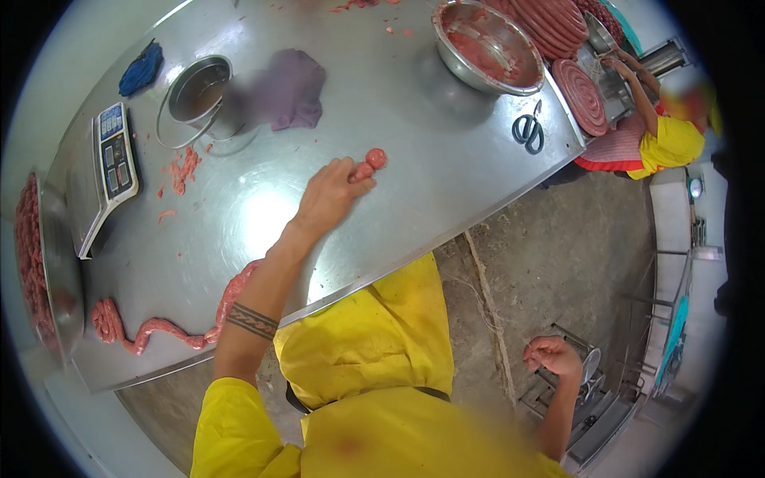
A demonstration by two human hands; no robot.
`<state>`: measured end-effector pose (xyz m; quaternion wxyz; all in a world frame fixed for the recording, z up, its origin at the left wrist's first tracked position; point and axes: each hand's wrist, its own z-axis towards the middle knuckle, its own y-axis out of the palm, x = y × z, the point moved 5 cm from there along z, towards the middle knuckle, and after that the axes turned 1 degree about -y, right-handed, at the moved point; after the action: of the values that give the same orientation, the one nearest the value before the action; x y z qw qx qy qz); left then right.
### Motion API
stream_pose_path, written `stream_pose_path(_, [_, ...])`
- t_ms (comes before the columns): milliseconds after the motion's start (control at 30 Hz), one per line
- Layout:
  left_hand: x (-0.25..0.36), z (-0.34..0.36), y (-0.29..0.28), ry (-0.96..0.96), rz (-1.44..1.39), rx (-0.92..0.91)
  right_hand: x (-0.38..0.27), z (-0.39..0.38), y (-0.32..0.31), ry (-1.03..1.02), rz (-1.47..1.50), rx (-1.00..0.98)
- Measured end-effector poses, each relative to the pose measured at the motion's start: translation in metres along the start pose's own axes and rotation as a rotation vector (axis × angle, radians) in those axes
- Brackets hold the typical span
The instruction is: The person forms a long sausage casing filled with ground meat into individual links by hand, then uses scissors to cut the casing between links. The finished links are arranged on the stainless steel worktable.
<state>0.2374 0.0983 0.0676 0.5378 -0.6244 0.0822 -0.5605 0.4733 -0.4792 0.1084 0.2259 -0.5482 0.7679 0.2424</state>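
Observation:
Over the table's middle, my left hand (331, 190) is closed round the end of a piece of raw sausage, its fingers bunched together. Two short round sausage links (376, 158) stick out past the fingertips; whatever lies inside the fist is hidden. A long raw sausage rope (179, 332) winds along the table's near left edge and passes behind my left forearm. Away from the table, above the floor, my right hand (553, 355) hangs with fingers loosely curled and nothing visible in it.
On the steel table (406, 227) are a scale (117, 155), a metal pail (199, 92), a purple cloth (299, 89), a blue cloth (141, 69), meat scraps (186, 169), a bowl (522, 80) and black scissors (528, 133). Coiled sausage (582, 97) lies near a co-worker (669, 135). Left stands a meat-filled basin (60, 271).

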Motion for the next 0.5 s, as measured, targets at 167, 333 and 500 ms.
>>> stream_pose_path(167, [-0.003,-0.004,-0.012,0.191,0.249,0.025,0.023,0.069,-0.076,-0.733,1.082,0.043])
stream_pose_path(333, [-0.002,-0.031,-0.023,0.119,0.104,0.150,-0.177,0.206,-0.140,-0.970,1.004,0.300])
stream_pose_path(500, [-0.020,-0.043,-0.017,-0.288,-0.263,0.250,-0.351,0.358,0.039,-0.497,-1.241,0.732])
